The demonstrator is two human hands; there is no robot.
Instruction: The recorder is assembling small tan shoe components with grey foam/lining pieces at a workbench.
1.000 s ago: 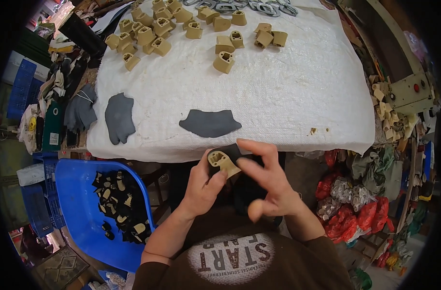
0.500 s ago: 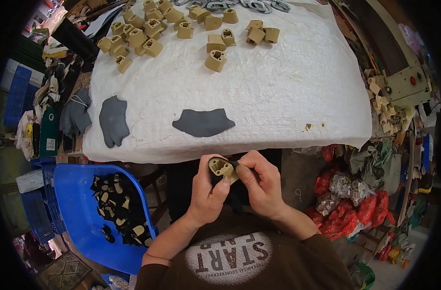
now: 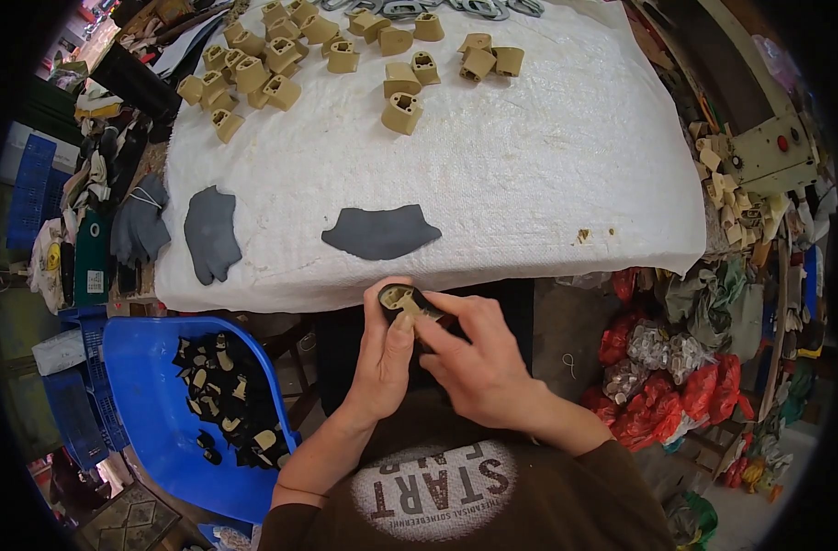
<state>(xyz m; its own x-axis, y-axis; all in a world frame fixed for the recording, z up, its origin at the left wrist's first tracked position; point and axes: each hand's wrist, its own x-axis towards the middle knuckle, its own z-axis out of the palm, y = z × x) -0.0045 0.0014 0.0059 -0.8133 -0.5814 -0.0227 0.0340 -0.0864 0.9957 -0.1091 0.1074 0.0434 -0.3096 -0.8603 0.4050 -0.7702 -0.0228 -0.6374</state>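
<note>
A tan shoe heel [image 3: 399, 298] with a black covering around its side is held above my lap, just off the front edge of the table. My left hand [image 3: 382, 365] is closed round it, thumb against its hollow end. The fingers of my right hand [image 3: 485, 360] press the covering on the heel's right side; part of the covering is hidden behind them. On the table beyond my hands lies a dark grey curved cover piece [image 3: 382, 231]. Another grey piece [image 3: 211, 236] lies to its left, and a small stack of grey pieces [image 3: 143, 220] sits at the table's left edge.
Several bare tan heels [image 3: 281, 57] stand across the far side of the white sheet-covered table [image 3: 529, 184]. A blue tub [image 3: 152, 432] with several black-covered heels [image 3: 230, 404] is at my left. Red plastic bags [image 3: 653, 409] lie at lower right. A machine [image 3: 772, 156] stands at far right.
The heel has moved slightly up and left and turned in my left hand. My right hand has shifted left, its fingers now stretched over the heel's side rather than pinching the covering's edge.
</note>
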